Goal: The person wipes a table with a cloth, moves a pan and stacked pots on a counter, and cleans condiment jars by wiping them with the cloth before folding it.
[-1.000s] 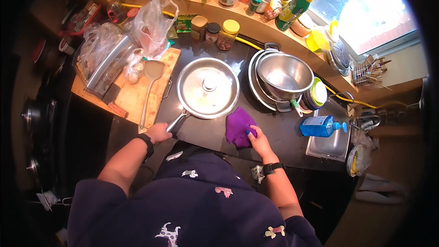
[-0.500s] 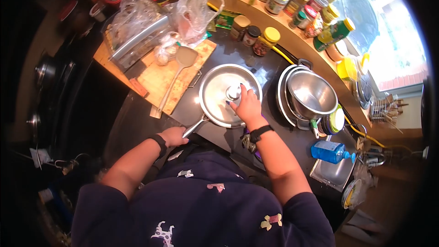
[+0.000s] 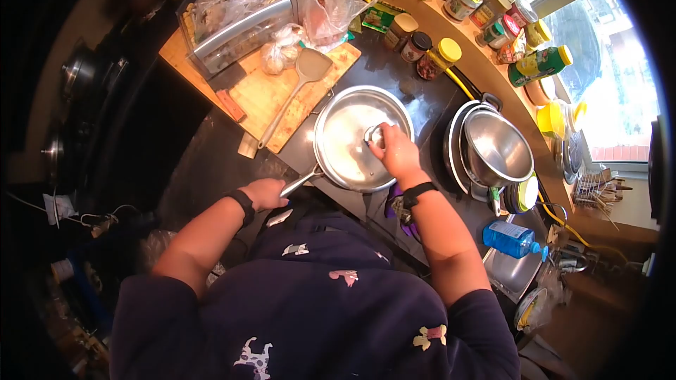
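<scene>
A silver frying pan with a long metal handle [image 3: 301, 181] stands on the dark counter in front of me. On it lies a shiny pan lid [image 3: 345, 127] with a round knob. My left hand [image 3: 264, 193] is wrapped round the handle near its end. The fingers of my right hand [image 3: 398, 151] are closed on the lid's knob, partly hiding it. The lid sits down on the pan's rim, and the pan's inside is hidden beneath it.
Left of the pan, a wooden cutting board [image 3: 250, 109] bears a spatula [image 3: 310, 67] and bagged food. Stacked metal bowls [image 3: 496, 148] stand to the right, with a blue soap bottle [image 3: 510, 239] by the sink [image 3: 514, 271]. Jars [image 3: 438, 60] line the back.
My right hand has gone from fingers spread about the lid's knob to a closed grip on it. My left hand stays on the handle. The whole view has shifted slightly.
</scene>
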`<state>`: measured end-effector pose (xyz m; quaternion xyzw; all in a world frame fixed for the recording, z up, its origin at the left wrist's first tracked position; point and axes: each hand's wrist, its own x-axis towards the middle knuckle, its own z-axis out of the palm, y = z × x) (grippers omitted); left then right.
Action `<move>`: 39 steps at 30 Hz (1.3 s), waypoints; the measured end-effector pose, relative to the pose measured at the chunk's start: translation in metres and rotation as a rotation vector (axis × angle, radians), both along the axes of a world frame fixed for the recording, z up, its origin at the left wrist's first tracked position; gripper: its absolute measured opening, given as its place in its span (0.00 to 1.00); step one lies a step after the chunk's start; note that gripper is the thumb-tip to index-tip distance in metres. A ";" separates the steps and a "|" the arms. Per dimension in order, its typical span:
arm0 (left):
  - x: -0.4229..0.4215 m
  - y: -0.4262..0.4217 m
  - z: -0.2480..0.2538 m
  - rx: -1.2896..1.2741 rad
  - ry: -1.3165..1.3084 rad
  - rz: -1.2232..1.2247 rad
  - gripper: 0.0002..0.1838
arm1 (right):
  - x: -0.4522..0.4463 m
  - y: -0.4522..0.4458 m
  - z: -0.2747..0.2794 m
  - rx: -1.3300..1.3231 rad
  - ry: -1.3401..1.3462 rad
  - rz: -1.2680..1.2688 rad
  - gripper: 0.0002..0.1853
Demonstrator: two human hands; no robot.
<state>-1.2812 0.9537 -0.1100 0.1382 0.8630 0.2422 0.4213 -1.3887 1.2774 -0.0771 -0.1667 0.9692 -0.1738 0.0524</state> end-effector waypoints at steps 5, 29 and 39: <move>-0.010 -0.002 0.001 -0.042 -0.018 -0.037 0.19 | 0.019 0.042 0.031 -0.339 0.048 -0.145 0.21; -0.016 -0.019 -0.006 0.008 0.076 0.134 0.17 | 0.010 0.018 -0.002 -0.124 -0.054 -0.104 0.27; 0.005 -0.021 -0.006 0.011 0.129 0.269 0.16 | -0.005 -0.023 -0.005 0.001 -0.142 0.036 0.24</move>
